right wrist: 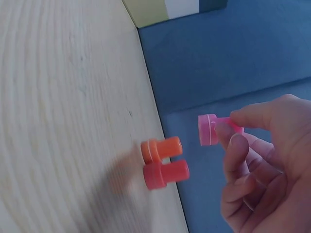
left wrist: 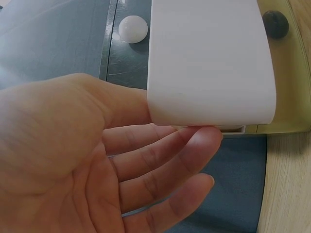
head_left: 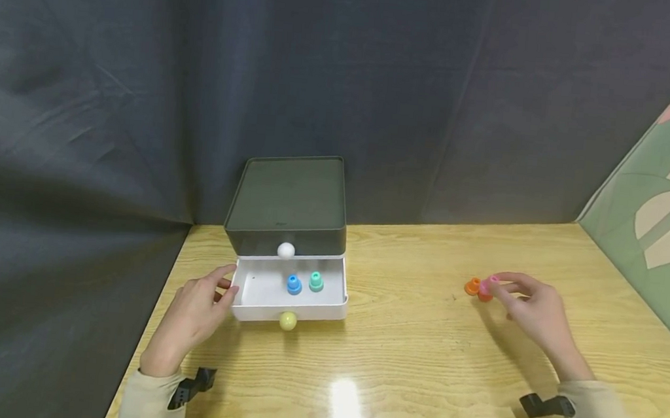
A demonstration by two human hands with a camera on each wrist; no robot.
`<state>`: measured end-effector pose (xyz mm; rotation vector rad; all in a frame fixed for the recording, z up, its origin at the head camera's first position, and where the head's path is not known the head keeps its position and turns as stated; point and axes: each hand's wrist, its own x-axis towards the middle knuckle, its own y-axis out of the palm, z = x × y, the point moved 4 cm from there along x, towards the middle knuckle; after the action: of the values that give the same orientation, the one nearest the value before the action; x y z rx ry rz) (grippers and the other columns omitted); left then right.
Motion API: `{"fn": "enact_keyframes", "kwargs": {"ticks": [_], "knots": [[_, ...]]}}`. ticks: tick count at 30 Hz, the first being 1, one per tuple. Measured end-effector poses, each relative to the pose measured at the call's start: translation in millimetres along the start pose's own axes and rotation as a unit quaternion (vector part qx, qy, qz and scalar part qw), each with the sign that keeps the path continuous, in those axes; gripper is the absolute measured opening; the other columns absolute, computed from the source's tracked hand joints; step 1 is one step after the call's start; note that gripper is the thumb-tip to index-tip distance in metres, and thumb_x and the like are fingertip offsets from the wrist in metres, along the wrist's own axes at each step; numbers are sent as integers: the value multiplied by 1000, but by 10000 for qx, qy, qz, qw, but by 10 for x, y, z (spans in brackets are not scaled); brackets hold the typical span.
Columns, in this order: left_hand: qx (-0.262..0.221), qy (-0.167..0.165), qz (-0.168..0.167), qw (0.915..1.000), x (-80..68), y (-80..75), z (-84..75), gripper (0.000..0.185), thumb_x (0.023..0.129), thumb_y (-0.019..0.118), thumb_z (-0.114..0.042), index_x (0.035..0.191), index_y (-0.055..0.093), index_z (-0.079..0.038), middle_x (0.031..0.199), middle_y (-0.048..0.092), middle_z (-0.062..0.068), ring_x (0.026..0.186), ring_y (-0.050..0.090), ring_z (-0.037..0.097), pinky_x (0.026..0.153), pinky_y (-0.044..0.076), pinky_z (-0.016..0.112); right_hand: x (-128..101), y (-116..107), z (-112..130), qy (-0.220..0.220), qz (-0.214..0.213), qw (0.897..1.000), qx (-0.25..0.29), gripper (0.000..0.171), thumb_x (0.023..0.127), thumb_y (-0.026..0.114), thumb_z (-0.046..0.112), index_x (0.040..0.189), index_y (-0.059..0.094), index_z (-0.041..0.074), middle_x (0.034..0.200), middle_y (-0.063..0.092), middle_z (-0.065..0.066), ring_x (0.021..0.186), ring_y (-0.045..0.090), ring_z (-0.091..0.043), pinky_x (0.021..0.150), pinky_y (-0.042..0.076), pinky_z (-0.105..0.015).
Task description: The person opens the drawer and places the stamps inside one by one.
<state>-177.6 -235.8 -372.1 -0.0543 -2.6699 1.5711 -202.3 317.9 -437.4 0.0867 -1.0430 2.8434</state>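
One small pink peg, round flanged base, pinched by right hand

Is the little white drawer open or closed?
Open. The white drawer is pulled out from under the dark box, so you can see the blue piece and green piece standing inside.

a light wooden worktop with visible grain carries everything, glossy enough to show a bright glare patch near its front edge. toward its back left stands a small drawer box with a dark smoky top; its white drawer is pulled out forward over the worktop. well apart, toward the right, an orange peg and a red peg stand just beside each other on the wood. dark cloth hangs behind the worktop and along its left side.
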Motion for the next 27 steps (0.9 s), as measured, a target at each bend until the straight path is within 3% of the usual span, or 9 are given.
{"fn": "enact_keyframes", "kwargs": {"ticks": [7, 14, 19, 27], "knots": [[62, 57, -52, 10000, 9, 0, 0, 49, 105, 62, -18, 150, 57, 0, 124, 75, 22, 98, 77, 31, 79, 59, 46, -18, 145, 106, -190, 34, 9998, 37, 40, 102, 72, 41, 124, 74, 7, 109, 80, -20, 76, 73, -9, 59, 59, -33], [63, 9, -23, 10000, 6, 12, 11, 49, 106, 62, -18, 151, 56, -1, 125, 75, 21, 100, 76, 31, 77, 58, 44, -13, 264, 190, -332, -13, 9994, 45, 35, 103, 72, 38, 120, 76, 8, 103, 81, -15, 73, 73, -17, 57, 58, -34], [51, -18, -14, 10000, 7, 12, 15, 49, 105, 63, -18, 151, 56, -1, 125, 75, 22, 100, 76, 31, 77, 58, 44, -22, 330, 261, -449, 109, 9989, 15, 35, 103, 72, 36, 121, 77, 7, 112, 80, -19, 78, 73, -17, 57, 58, -32], [70, 4, -23, 10000, 13, 11, 17, 49, 105, 63, -18, 151, 56, 0, 125, 75, 22, 100, 76, 31, 76, 58, 43, -25, 481, 372, -612, 135, 9980, -61, 30, 103, 72, 33, 118, 79, 9, 105, 82, -15, 56, 58, -9, 48, 45, -27]]}}
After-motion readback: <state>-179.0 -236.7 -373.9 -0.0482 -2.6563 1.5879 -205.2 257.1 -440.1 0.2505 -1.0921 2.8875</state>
